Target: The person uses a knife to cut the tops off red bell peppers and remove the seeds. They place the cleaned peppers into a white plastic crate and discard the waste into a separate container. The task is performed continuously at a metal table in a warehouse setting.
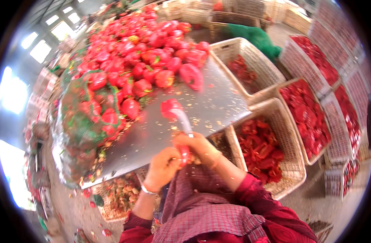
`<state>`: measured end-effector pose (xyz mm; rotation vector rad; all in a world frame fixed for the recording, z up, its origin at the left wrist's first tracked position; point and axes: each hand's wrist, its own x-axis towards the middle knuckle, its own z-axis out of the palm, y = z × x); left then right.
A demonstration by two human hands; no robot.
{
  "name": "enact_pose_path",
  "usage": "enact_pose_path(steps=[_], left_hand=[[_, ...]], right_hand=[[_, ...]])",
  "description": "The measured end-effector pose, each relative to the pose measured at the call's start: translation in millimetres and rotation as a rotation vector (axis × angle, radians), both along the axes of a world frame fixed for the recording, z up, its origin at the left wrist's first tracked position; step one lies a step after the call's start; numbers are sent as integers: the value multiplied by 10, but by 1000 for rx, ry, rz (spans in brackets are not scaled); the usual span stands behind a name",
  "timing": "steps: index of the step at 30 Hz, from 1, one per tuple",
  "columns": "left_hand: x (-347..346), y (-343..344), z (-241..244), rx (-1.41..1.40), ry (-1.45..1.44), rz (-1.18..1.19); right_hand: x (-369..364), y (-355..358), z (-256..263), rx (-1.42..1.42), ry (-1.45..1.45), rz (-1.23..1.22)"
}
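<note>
My right hand (199,147) grips a knife, whose curved pale blade (184,120) points away from me over the metal tabletop (143,136). Close beside it, my left hand (164,165) has its fingers curled around a red bell pepper piece (184,154). That piece is partly covered by both hands, and motion blurs its outline. Near the blade's tip is another red pepper piece (170,108); whether the blade touches it I cannot tell. Pale seeds are scattered across the metal.
A large heap of red bell peppers (137,57) covers the table's far side, beside a green mesh sack (82,121). At my right stand plastic crates of cut peppers (260,148) and a crate with few pieces (249,57). Below the table's left edge sits a crate of cores (121,194).
</note>
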<state>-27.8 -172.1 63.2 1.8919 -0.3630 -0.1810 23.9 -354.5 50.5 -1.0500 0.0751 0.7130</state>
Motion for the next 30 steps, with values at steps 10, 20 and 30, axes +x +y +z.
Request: enact_pose_path(steps=[10, 20, 30], left_hand=[[232, 619, -466, 1068, -377, 153], [1933, -129, -724, 1170, -331, 213], [1690, 961, -1032, 205, 379, 532]], right_hand=[[207, -728, -336, 390, 178, -351], [-602, -2400, -752, -1186, -98, -518], [30, -796, -345, -285, 2, -327]])
